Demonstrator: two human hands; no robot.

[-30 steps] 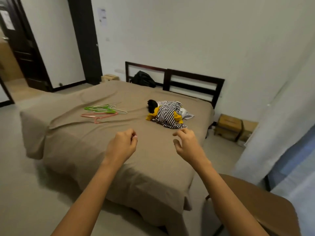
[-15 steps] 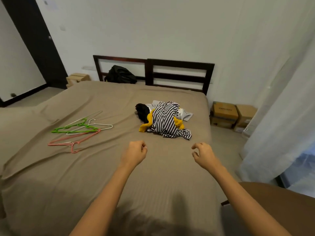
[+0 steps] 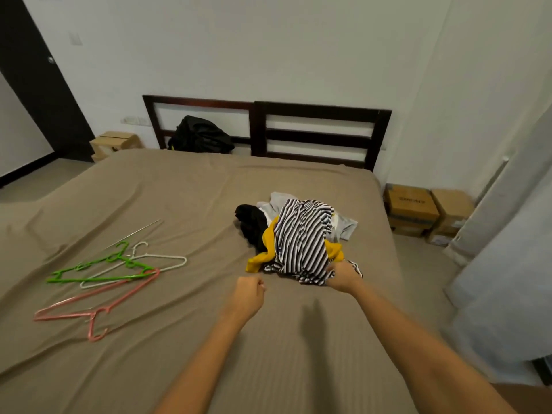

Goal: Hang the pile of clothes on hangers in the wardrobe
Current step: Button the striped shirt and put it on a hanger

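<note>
While right hand touches striped shirt hem, grip unclear, left hand fisted empty: pull may drag yellow garment at shirt's 9 o'clock.

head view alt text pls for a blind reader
A person's right hand touches the near edge of a striped garment topping a clothes pile on a tan bed; the left hand hovers fisted. Plastic hangers lie left.

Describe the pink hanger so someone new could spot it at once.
On the brown bed, look at its left side, away from the clothes pile, where a few hangers lie loosely overlapped. The pink hanger is the one nearest the camera, below the green hanger and white hanger; it is the only pink one.
</note>
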